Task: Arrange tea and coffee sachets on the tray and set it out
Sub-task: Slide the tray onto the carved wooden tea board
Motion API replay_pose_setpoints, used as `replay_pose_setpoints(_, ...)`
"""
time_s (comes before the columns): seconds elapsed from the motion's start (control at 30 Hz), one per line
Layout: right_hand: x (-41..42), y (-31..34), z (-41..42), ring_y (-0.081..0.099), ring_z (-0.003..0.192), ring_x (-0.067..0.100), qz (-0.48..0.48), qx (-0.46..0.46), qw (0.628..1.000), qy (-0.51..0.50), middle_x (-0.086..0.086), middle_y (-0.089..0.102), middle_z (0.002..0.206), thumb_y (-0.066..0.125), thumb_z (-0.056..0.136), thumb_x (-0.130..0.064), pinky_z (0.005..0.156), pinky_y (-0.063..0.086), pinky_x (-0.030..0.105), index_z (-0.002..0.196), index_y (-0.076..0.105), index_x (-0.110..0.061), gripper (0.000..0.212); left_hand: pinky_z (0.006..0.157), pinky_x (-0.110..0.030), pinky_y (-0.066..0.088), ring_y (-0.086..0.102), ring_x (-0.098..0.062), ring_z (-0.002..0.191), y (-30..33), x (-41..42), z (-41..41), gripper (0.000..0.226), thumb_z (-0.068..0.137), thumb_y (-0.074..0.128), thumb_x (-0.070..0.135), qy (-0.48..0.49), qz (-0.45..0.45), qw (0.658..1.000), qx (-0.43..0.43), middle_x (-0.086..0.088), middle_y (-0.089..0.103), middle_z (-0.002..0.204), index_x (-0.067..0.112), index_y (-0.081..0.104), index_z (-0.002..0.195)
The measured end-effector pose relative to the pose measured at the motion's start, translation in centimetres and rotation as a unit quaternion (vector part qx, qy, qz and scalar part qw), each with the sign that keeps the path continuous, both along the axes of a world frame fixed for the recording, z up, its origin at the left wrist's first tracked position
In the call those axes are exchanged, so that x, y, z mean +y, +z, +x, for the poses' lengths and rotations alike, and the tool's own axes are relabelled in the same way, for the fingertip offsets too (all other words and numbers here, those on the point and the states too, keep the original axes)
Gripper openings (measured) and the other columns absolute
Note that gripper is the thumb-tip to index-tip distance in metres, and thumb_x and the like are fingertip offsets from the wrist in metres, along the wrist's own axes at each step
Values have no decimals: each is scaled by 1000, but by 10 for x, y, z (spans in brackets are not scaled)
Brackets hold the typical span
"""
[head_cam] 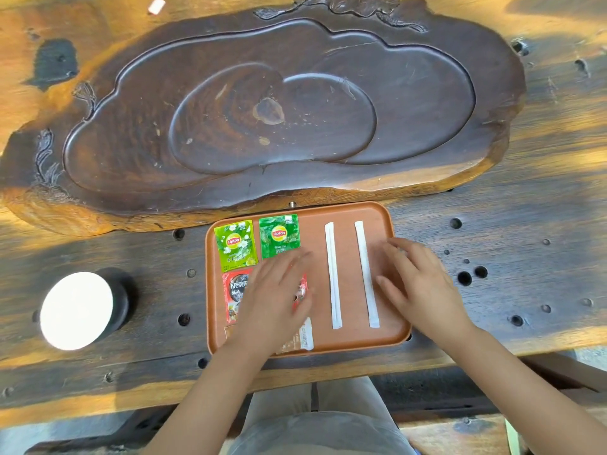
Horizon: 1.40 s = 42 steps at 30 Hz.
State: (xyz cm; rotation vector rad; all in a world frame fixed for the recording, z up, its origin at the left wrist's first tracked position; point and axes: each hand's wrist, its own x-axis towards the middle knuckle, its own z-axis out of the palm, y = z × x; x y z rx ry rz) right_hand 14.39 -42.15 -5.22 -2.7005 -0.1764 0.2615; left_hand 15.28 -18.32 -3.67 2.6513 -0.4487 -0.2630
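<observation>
A brown rectangular tray (348,213) lies on the wooden table in front of me. At its far left are two green Lipton tea sachets, a light one (235,243) and a darker one (279,236). Below them lie red Nescafe coffee sachets (234,295), partly hidden by my left hand (274,298), which rests flat on them with fingers spread. A pale sachet (303,338) shows near the tray's front edge. Two long white stick packets (333,274) (366,274) lie side by side on the right half. My right hand (418,284) hovers over the tray's right edge, fingers apart, holding nothing.
A large carved dark wooden tea board (269,106) fills the table beyond the tray. A round black object with a white top (77,310) sits to the left. The table surface has several small holes. My lap is below the table's front edge.
</observation>
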Motion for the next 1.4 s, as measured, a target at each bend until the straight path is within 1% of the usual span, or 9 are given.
replay_pose_setpoints(0.13,1,0,-3,50,109,30,31,59,990,-126,13,55,116,65,83,-21,85,49,44,130,47,-9,52,89,-36,41,56,-19,105,7,52,-9,34,84,60,16,244,-24,970,-9,-5,64,115,15,56,118)
replay_pose_setpoints(0.27,4,2,-5,56,93,30,41,113,975,-186,12,55,109,65,83,-19,70,48,37,132,44,-11,54,78,-37,47,58,-19,96,4,88,-16,40,85,59,22,365,5,927,88,-10,62,113,12,52,123)
replay_pose_setpoints(0.43,9,3,2,52,73,24,44,151,966,-205,7,58,83,61,80,-9,58,42,29,110,58,-7,29,57,-22,40,56,-12,73,-6,94,-11,34,85,60,18,367,-45,908,197,-4,64,89,11,56,118)
replay_pose_setpoints(0.57,8,5,6,53,67,24,54,156,962,-217,7,61,77,53,78,2,47,39,24,100,62,-8,25,56,-18,38,56,-7,72,-9,100,-9,32,86,54,8,376,-61,899,217,-1,64,83,18,58,116)
replay_pose_setpoints(0.73,7,6,8,57,71,28,56,162,961,-218,12,64,81,47,79,6,58,52,37,96,62,-5,25,59,-20,42,58,-6,75,-7,105,-13,36,84,50,-2,380,-90,891,230,2,64,80,20,61,112)
replay_pose_setpoints(0.9,6,11,5,56,70,24,71,163,960,-215,5,63,80,49,78,5,49,40,26,101,64,-12,32,58,-19,43,59,-7,75,1,106,-23,37,86,51,-2,392,-120,885,222,1,63,78,16,61,116)
replay_pose_setpoints(1.13,3,34,3,58,73,21,93,156,962,-203,1,60,81,55,80,1,53,39,25,112,63,-15,37,58,-17,42,61,-9,77,22,108,-32,40,87,51,-3,396,-157,882,201,-1,64,79,20,60,118)
replay_pose_setpoints(1.27,2,52,12,53,64,9,111,124,964,-208,1,61,82,56,81,-1,51,34,14,114,62,-15,37,65,-23,45,62,-17,83,38,115,-26,40,88,52,0,397,-170,885,172,-8,65,86,20,59,122)
replay_pose_setpoints(1.4,6,67,43,53,63,3,138,94,965,-204,2,62,81,56,80,2,53,36,16,114,63,-15,38,61,-21,46,61,-13,78,57,122,4,40,89,51,1,394,-191,889,136,-6,65,84,27,59,118)
